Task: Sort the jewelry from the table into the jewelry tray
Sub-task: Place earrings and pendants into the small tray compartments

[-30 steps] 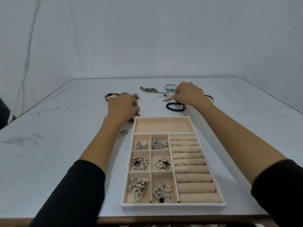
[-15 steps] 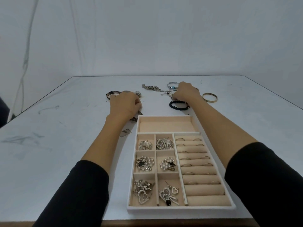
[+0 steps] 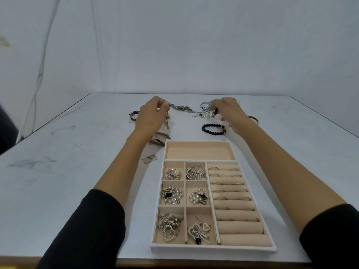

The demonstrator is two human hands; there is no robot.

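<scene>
Beige-lined jewelry tray (image 3: 194,248) sits on the counter (image 3: 58,181). Left hand (image 3: 151,117) pinches a dangling chain (image 3: 166,121) in its fingers; right hand (image 3: 228,111) pinches a small silver piece (image 3: 214,114).

Both forearms stretch toward 12 o'clock; left hand (image 3: 152,117) pinches a dangling gold chain (image 3: 166,121), right hand (image 3: 228,111), curled, pinches a small silver piece (image 3: 214,113).

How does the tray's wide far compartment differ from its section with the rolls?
The wide compartment has a flat floor and holds nothing; the roll section is filled with padded rolls with rings tucked between them. The first spans the tray's width; the second runs along its right side. Both are beige-lined.
</scene>
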